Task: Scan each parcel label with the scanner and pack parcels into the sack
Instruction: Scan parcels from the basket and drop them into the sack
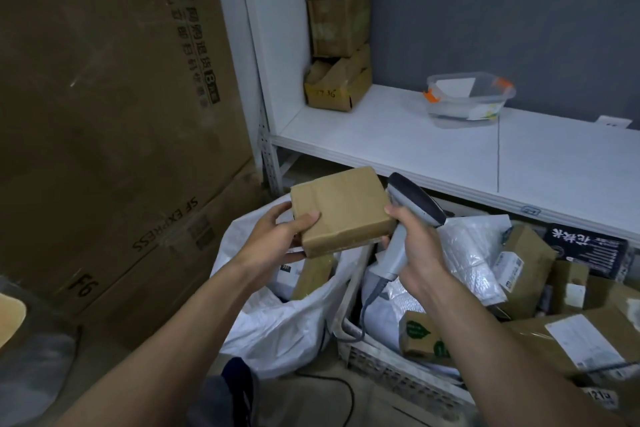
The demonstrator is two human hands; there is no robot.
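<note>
Tall brown cardboard boxes [104, 114] fill the left side of the frame, stacked one on top of the other. Next to them, in the lower middle, a white sack [277, 322] stands with its mouth open, and a brown box and a white packet lie inside it. The left hand [277, 236] comes up from the lower left and holds a flat brown parcel [341, 210] in the middle of the frame, right above the open sack. Its thumb lies on top of the parcel and its fingers are curled under it. The top of the parcel is plain brown with tape on it. Above it, in the upper middle, two small open boxes [337, 42] sit one on the other at the left end of a white shelf [415, 149]. Just right of the parcel is the grey scanner [412, 208], with its dark head close to the parcel's right edge. The right hand [415, 250] holds the scanner, fingers wrapped tight around the handle, and its thumb tip is at the parcel's corner. A grey cord hangs down from the handle. Below this hand, in the lower right, a grey basket [381, 367] holds a pile of parcels [519, 267], brown boxes and white bubble bags. On the shelf in the upper right sits a clear plastic tub [467, 104] with orange clips.
</note>
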